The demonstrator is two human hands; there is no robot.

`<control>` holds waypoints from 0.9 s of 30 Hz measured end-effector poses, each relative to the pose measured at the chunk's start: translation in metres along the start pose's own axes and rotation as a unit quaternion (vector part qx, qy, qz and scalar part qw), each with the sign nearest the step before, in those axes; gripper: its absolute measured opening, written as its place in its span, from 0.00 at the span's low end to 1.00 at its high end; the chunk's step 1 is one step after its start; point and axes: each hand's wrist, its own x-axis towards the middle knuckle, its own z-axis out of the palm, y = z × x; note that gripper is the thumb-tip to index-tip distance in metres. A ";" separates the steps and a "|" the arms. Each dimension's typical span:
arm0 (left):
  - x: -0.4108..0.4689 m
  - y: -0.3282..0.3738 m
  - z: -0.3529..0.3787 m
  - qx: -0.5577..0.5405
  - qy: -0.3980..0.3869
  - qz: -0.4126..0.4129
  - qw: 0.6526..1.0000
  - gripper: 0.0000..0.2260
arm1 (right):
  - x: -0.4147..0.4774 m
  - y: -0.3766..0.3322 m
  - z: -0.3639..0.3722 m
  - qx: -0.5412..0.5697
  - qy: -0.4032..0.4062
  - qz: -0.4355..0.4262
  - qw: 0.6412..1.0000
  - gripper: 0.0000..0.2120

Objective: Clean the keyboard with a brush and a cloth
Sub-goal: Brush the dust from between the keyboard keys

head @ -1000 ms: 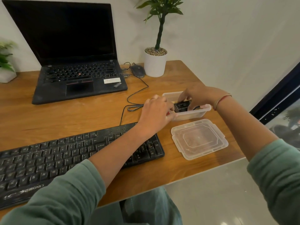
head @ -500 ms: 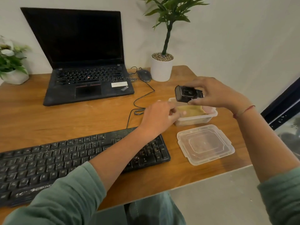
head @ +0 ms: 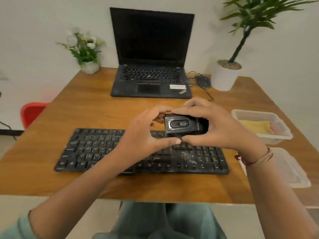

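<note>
Saw left hand (head: 143, 131) and right hand (head: 219, 128), fingers (head: 189, 111) clamped round black brush (head: 183, 125), above 12 o'clock edge of keyboard (head: 89, 149); cloth (head: 255, 126) sat in tub (head: 241, 113) at 3 o'clock; I feared slider (head: 179, 124) sticking, grip slipping, brush dropping onto keyboard; bristles hidden, couldn't tell.

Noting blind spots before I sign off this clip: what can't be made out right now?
Head view, all four:
Black device: ends covered by the left hand and right hand; no bristles visible.
Keyboard: middle keys behind the left forearm; legends blurred.
Tub: pink item beside the yellow cloth too blurred to identify.
Lid: partly behind the right wrist.
</note>
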 end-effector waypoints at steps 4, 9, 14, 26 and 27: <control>-0.026 -0.014 -0.023 0.029 0.052 -0.008 0.998 0.26 | 0.021 -0.017 0.020 0.052 -0.008 0.002 0.999 0.33; -0.050 -0.026 -0.043 0.060 0.159 -0.043 0.984 0.21 | 0.041 -0.037 0.067 0.332 0.125 0.143 0.924 0.40; -0.068 -0.042 -0.051 0.117 0.218 -0.068 0.967 0.23 | 0.057 -0.065 0.127 0.630 0.196 0.237 0.713 0.32; -0.085 -0.049 -0.045 0.137 0.255 -0.108 0.951 0.24 | 0.064 -0.094 0.156 0.682 0.209 0.282 0.641 0.18; -0.085 -0.049 -0.046 0.136 0.257 -0.108 0.951 0.24 | 0.064 -0.095 0.156 0.680 0.212 0.279 0.644 0.17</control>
